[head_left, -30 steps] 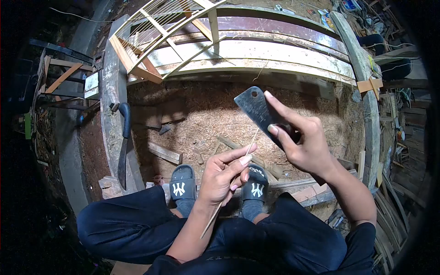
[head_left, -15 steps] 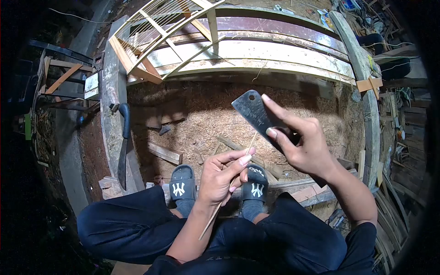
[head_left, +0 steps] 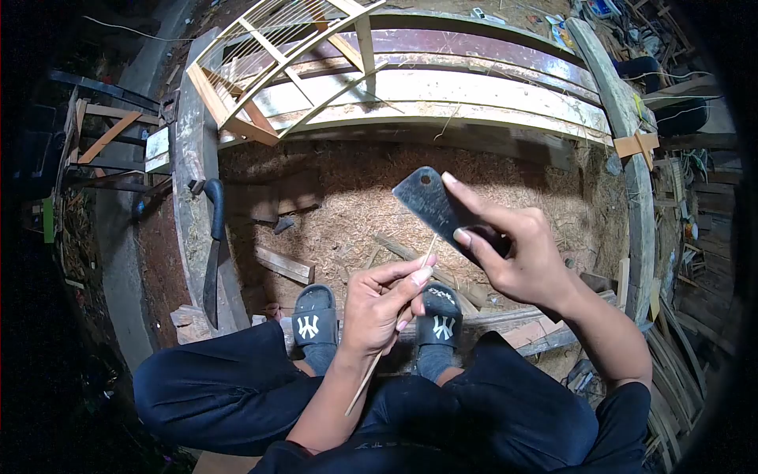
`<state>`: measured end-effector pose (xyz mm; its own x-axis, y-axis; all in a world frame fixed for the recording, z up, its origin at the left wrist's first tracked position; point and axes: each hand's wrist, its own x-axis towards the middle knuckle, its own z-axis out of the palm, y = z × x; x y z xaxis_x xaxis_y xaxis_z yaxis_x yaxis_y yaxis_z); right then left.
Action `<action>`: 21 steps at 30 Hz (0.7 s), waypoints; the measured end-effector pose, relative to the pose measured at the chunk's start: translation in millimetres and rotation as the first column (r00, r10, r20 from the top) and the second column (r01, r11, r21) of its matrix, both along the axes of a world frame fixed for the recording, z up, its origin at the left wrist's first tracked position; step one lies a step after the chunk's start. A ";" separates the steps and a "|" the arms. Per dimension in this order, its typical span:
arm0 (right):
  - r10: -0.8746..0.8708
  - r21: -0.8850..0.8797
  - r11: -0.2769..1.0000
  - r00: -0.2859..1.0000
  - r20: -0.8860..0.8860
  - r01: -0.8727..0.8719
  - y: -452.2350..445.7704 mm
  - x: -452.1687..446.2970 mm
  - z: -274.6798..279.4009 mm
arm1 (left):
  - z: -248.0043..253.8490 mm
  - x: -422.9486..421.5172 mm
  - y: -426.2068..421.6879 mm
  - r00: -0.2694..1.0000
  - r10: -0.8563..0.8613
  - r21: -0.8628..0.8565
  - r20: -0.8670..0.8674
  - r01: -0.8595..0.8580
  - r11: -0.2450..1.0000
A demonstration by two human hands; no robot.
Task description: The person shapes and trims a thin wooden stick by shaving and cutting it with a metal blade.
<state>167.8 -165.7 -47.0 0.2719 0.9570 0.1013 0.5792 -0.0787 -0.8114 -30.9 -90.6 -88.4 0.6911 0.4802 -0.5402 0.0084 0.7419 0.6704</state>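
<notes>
My left hand [head_left: 380, 306] pinches a thin wooden stick [head_left: 362, 387] between thumb and fingers. The stick runs from above my fingertips down past my wrist. In my right hand [head_left: 517, 246] is a dark, flat metal blade [head_left: 433, 201] with a hole near its upper corner; my thumb and fingers grip its side. The blade's lower edge lies close to the stick's upper tip, and whether they touch I cannot tell. The blade's lower end is hidden behind my right hand.
A curved wooden frame with thin strips [head_left: 288, 67] rests on pale planks [head_left: 458, 93] at the back. A dark-handled knife [head_left: 213, 237] lies on the left beam [head_left: 192, 150]. Below are wood shavings [head_left: 339, 213], a short wood block [head_left: 284, 265] and my sandalled feet.
My right hand and the metal blade have shifted down and slightly left, nearer to my left hand. My left hand and the stick have barely moved.
</notes>
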 end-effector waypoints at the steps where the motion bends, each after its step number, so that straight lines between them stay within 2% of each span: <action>1: 0.001 0.001 1.000 1.000 -0.001 -0.001 -2.7 2.8 1.5 | 0.8 -0.5 0.0 1.000 -0.007 0.004 -0.019 0.007 1.000; 3: -0.014 -0.195 0.981 0.990 -0.139 -0.014 -2.6 7.1 13.7 | 1.8 -0.6 0.6 0.999 -0.013 0.008 -0.038 0.013 1.000; 5: -0.053 -0.179 0.984 0.989 -0.141 0.027 -2.6 4.3 11.2 | 2.3 -0.1 0.7 1.000 -0.010 -0.027 -0.028 0.009 1.000; 8: 0.053 -0.325 0.939 0.980 -0.194 -0.115 -0.4 1.3 21.3 | -2.1 -0.2 0.9 0.999 0.012 -0.043 -0.048 -0.014 0.999; 9: 0.053 -0.323 0.939 0.979 -0.195 -0.115 -0.3 0.9 17.1 | -1.7 -0.3 1.2 0.999 0.012 -0.041 -0.049 -0.014 0.999; 11: -0.063 -0.134 0.990 0.980 -0.191 0.038 -0.4 0.8 5.2 | -0.7 0.2 1.0 1.000 -0.002 -0.037 -0.013 0.001 0.999; 13: -0.055 -0.128 0.991 0.986 -0.156 0.036 -0.8 3.6 6.8 | -0.7 0.0 -0.2 1.000 -0.007 -0.021 -0.025 0.007 1.000; 16: 0.094 -0.143 0.983 0.981 -0.169 -0.118 -5.7 4.4 0.4 | -3.1 -0.3 -0.1 1.000 -0.013 -0.020 -0.015 0.012 1.000; 17: 0.096 -0.142 0.982 0.981 -0.167 -0.120 -5.0 3.3 -0.2 | -3.8 -0.1 0.4 1.000 -0.004 -0.030 0.008 0.004 1.000; 19: -0.042 -0.113 0.993 0.967 -0.252 0.014 -2.2 -0.9 -1.3 | -3.0 -0.7 1.7 1.000 -0.007 -0.027 0.005 0.007 1.000; 21: -0.001 -0.040 0.999 0.986 -0.166 -0.006 -3.2 -0.2 -3.0 | -2.2 -0.3 1.1 1.000 -0.010 -0.023 0.003 0.010 1.000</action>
